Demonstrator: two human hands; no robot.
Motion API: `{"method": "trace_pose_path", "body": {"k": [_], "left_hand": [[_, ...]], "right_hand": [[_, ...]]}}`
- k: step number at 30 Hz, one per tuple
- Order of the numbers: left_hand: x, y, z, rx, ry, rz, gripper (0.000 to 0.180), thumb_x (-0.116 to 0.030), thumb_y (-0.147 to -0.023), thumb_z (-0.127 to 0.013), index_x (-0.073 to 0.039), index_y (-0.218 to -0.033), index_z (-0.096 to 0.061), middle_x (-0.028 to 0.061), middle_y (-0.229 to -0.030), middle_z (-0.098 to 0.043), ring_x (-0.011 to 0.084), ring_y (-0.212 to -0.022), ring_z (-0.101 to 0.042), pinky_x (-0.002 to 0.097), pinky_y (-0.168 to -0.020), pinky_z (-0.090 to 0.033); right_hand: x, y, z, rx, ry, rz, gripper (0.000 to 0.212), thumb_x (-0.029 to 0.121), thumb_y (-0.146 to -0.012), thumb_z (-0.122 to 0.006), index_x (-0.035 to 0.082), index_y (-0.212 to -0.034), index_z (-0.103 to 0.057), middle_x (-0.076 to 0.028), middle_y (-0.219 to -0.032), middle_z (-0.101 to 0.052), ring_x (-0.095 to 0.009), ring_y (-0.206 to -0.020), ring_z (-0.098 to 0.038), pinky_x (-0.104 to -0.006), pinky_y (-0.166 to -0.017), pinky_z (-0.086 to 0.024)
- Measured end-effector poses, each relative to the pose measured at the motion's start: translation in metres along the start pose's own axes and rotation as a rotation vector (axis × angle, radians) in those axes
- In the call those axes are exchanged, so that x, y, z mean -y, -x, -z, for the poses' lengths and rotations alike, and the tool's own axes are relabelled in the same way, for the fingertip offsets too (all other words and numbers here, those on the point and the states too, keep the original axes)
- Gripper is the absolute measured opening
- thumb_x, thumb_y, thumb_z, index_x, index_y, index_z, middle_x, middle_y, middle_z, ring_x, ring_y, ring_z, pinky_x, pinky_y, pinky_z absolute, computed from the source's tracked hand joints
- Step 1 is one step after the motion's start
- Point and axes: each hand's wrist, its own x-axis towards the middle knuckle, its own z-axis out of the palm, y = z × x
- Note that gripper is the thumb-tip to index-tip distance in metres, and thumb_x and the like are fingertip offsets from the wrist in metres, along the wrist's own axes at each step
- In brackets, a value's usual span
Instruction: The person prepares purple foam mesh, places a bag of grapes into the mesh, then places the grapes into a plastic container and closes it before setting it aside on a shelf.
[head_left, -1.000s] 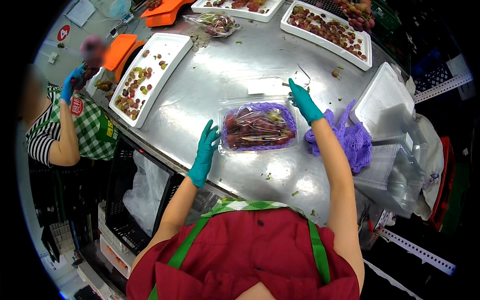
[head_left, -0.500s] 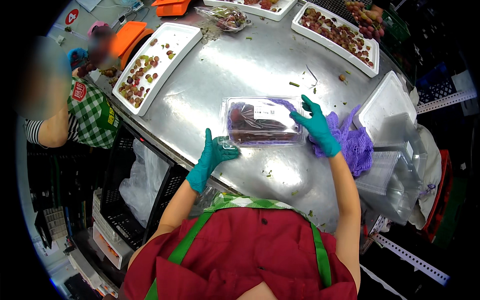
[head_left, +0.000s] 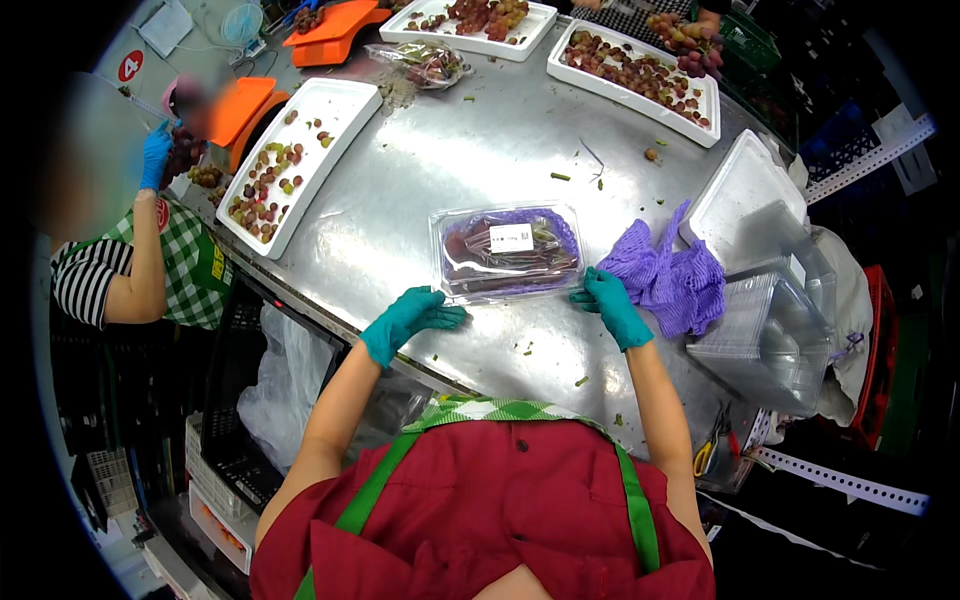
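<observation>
A clear plastic clamshell box [head_left: 508, 268], closed, lies on the steel table in front of me. Dark red grapes and a purple foam net show through its lid, which bears a white label [head_left: 511, 237]. My left hand [head_left: 412, 318], in a green glove, is at the box's near left corner with fingers stretched out. At the near right corner is my right hand [head_left: 608, 302], also gloved, its fingers extended toward the box edge. Neither hand is wrapped round the box; whether the fingertips touch it is hard to tell.
To the right lie purple foam nets [head_left: 665, 268], stacked clear plastic boxes [head_left: 765, 335] and a white foam tray [head_left: 745, 190]. White trays of loose grapes [head_left: 335, 110] line the far side and left. An orange scale [head_left: 330, 35] stands far off. A co-worker's blue-gloved hand [head_left: 156, 155] is at left.
Both hands have come down to the box's near corners; the right one has left its far right side. The box is slightly turned. The co-worker's blue-gloved hand appears raised beside grapes.
</observation>
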Motion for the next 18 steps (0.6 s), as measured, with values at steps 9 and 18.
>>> {"method": "trace_pose_path", "body": {"k": [9, 18], "left_hand": [[0.019, -0.015, -0.009, -0.155, -0.038, -0.126, 0.011, -0.009, -0.087, -0.043, 0.001, -0.091, -0.047, 0.0213, -0.085, -0.062, 0.0291, -0.072, -0.065, 0.0398, -0.068, -0.056], [0.032, 0.007, -0.014, -0.152, -0.11, -0.208, 0.011, -0.01, -0.089, -0.042, 0.0, -0.092, -0.044, 0.0233, -0.088, -0.061, 0.0316, -0.077, -0.063, 0.0411, -0.073, -0.054]], "right_hand": [[-0.011, -0.011, 0.009, -0.067, 0.126, 0.046, 0.007, 0.011, -0.086, -0.041, 0.011, -0.08, -0.046, -0.001, -0.065, -0.051, -0.01, -0.051, -0.048, -0.0233, -0.044, -0.037], [-0.033, -0.011, 0.007, -0.099, 0.071, 0.09, 0.01, 0.012, -0.088, -0.04, 0.009, -0.082, -0.047, -0.003, -0.065, -0.051, -0.013, -0.048, -0.049, -0.0261, -0.042, -0.037]]}}
